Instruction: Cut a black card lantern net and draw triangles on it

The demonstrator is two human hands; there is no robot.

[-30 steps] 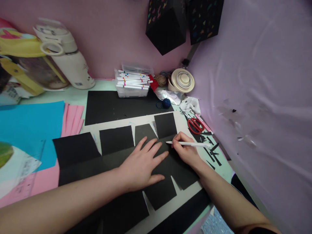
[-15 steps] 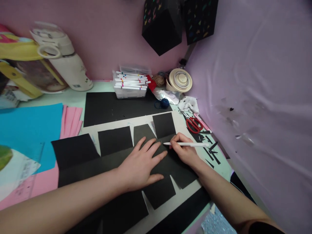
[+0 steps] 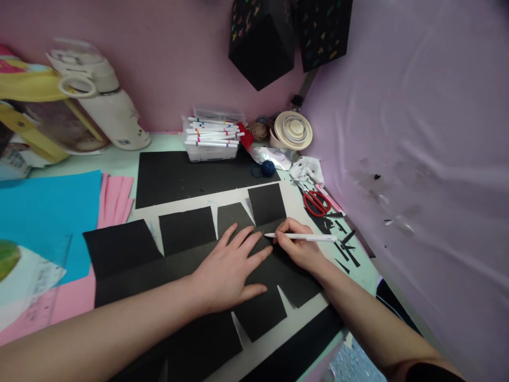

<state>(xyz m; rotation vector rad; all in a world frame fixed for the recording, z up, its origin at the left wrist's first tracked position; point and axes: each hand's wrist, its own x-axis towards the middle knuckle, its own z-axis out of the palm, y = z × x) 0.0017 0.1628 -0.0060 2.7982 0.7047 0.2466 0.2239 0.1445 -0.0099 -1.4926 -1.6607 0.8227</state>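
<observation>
A black paper cut-out with several square flaps lies flat on the desk in front of me. My left hand rests on its middle, palm down, fingers spread. My right hand pinches a white pen just right of those fingers. The pen lies nearly level, its tip at the paper's fold line close to my left fingertips.
A black sheet lies behind the cut-out. A clear box of white markers, tape rolls, blue yarn and red scissors crowd the back right. Blue and pink paper lie left. A purple sheet walls the right.
My right hand and the pen tip have slid slightly left along the fold towards my left fingers. The left hand has stayed put.
</observation>
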